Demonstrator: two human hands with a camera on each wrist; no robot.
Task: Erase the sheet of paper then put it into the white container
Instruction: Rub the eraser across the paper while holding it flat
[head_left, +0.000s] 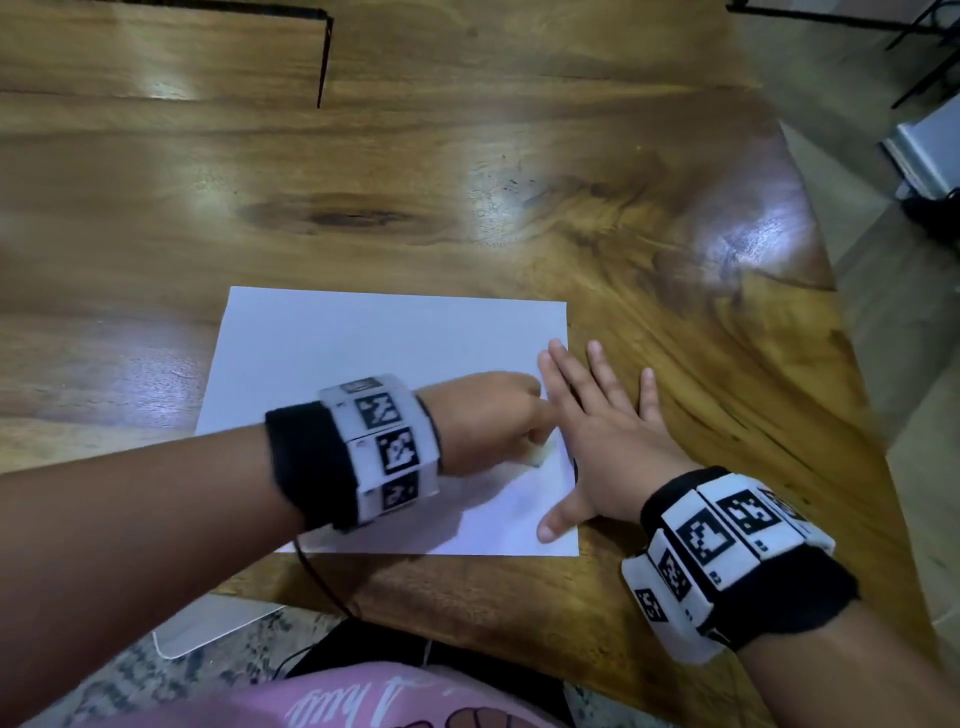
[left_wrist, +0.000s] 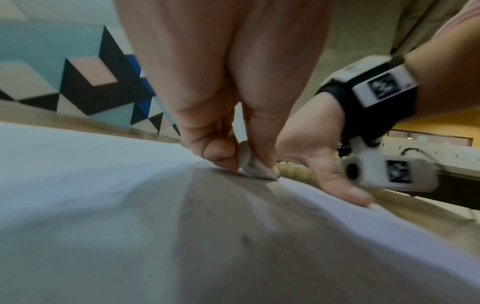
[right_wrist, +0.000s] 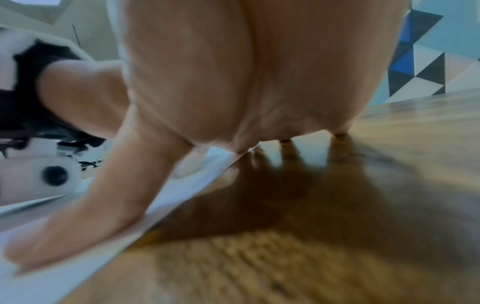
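Observation:
A white sheet of paper lies flat on the wooden table, near its front edge. My left hand reaches across the sheet and pinches a small white eraser, pressing it onto the paper near the right edge. In the left wrist view the eraser sits between thumb and fingers, its tip on the paper. My right hand lies flat with spread fingers, thumb and index on the paper's right edge, the others on the wood. The right wrist view shows the thumb on the paper.
A white object shows on the floor below the table's front edge, left of my lap. The table's right edge runs close beside my right hand. A grey-white box stands on the floor at far right. A black cable hangs from my left wrist.

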